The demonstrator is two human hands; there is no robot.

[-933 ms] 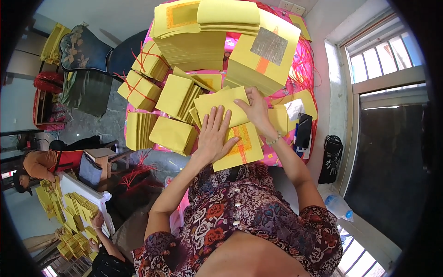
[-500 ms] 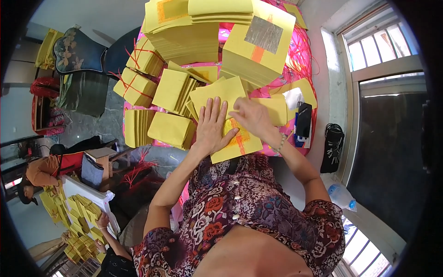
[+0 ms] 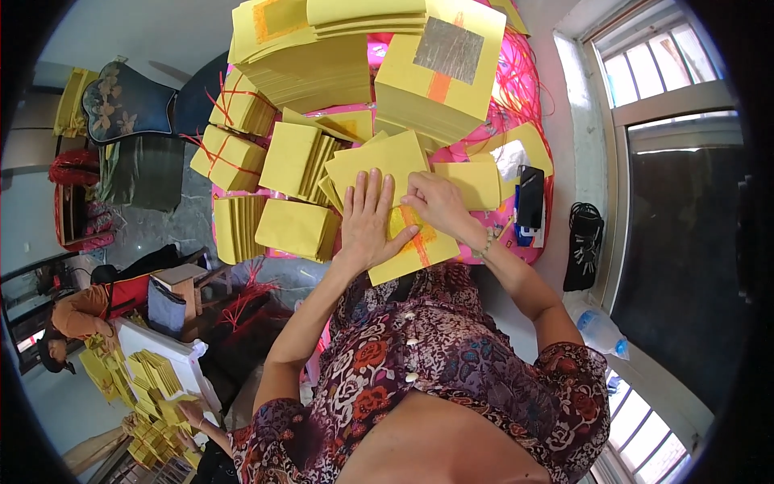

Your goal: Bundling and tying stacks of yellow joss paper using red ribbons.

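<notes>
Head view, as I stand here: yellow paper, at the near edge of the pink table. Left hand — flat on it, fingers slightly apart, thumb spread to the orange patch. Right hand — fingers curled, beside the left; whether they pinch paper, I cannot tell. To the left: two tied bundles. Beyond: tall stacks. To the right: black phone.

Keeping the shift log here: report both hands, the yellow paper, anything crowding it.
Left hand flat on yellow paper, thumb out. Right hand curled at paper's right edge. Folded yellow stacks close on left; phone to right.
</notes>
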